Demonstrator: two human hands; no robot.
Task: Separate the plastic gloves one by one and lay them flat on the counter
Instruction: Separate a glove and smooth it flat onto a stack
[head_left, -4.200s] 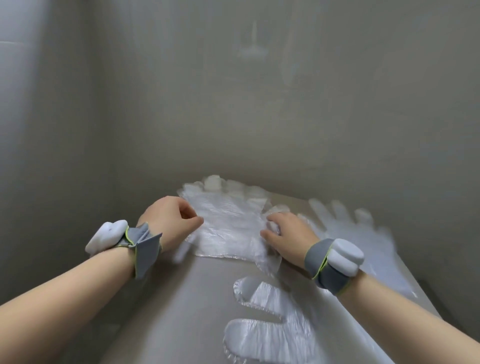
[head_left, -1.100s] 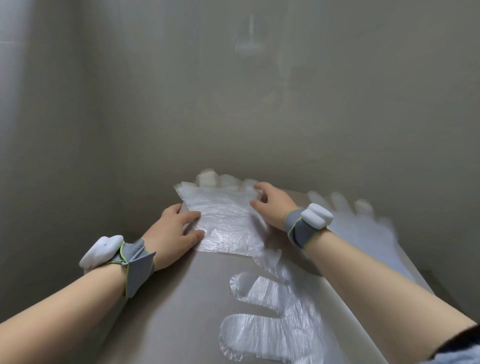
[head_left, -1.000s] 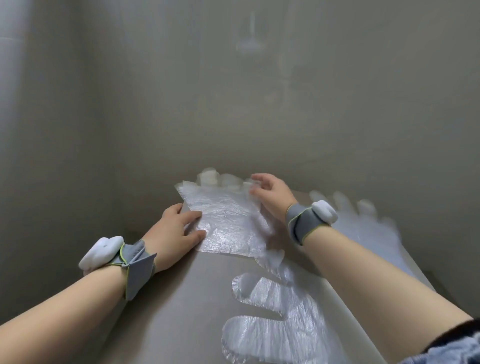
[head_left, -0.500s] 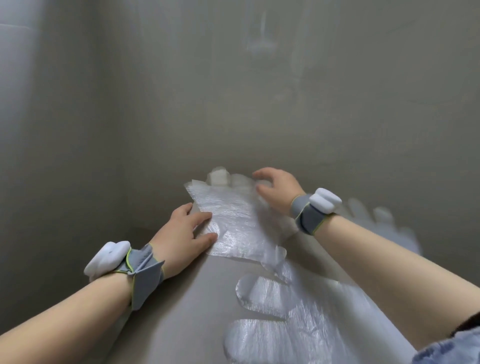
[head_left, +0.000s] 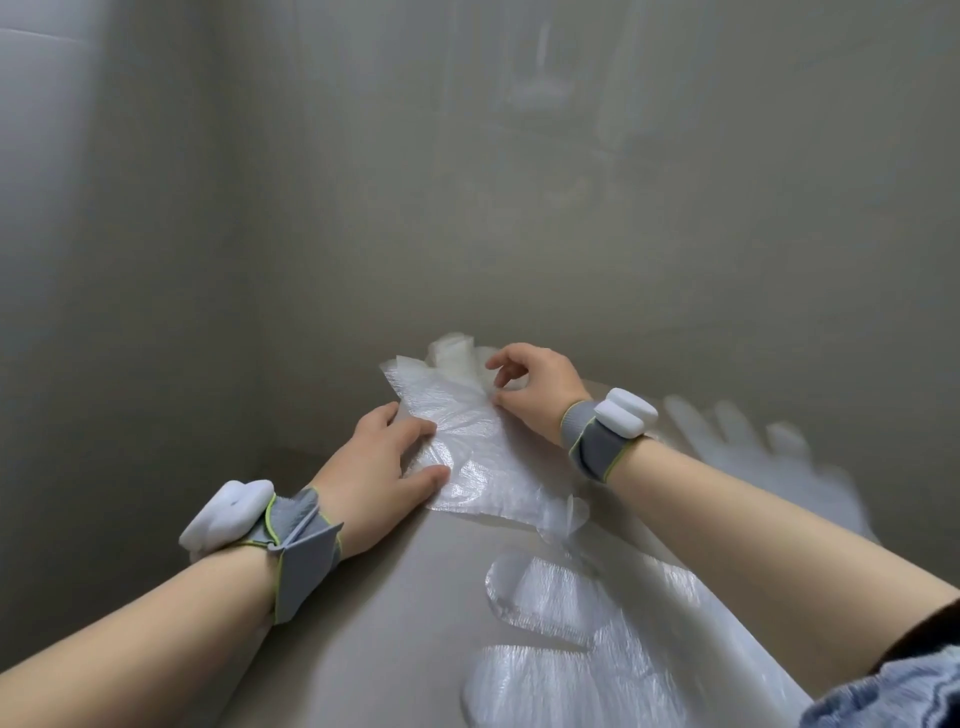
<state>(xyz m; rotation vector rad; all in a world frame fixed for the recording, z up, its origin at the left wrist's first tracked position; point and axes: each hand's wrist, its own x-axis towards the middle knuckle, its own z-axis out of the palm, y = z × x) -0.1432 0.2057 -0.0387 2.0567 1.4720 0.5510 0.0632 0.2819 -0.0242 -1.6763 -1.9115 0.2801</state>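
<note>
Working on the counter (head_left: 363, 649): two gloves already lie flat, one at 5 o'clock (head_left: 571, 649), another blurred at 3 o'clock (head_left: 753, 457). Glove stack (head_left: 467, 441) sits at centre against the wall. Our left hand (head_left: 379, 478) presses flat, fingers spread, on its left edge, grasping nothing. Our right hand (head_left: 535, 389) pinches the top sheet at the stack's 1 o'clock side.
</note>
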